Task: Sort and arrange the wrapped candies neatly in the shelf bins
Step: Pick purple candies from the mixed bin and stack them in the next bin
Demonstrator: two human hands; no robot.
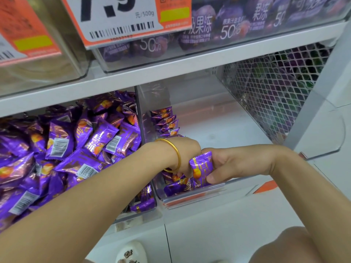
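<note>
Purple wrapped candies with orange fruit pictures fill the left clear bin (146, 209) in a loose heap (62, 147). The right clear bin (195, 194) holds a neat upright row of the same candies (167, 120) along its left wall. My left hand (187, 154), with a gold bangle (173, 154) on the wrist, reaches into the right bin's front left corner and presses on the candies standing there (176, 185). My right hand (231, 166) pinches one purple candy (200, 168) upright beside the left hand, over the bin's front edge.
A white shelf board (171, 67) runs above the bins, carrying a clear bin of purple jelly packs (218, 25) and orange price tags (121, 18). A wire mesh basket (273, 92) stands at the right. My knee (284, 245) shows at the bottom right.
</note>
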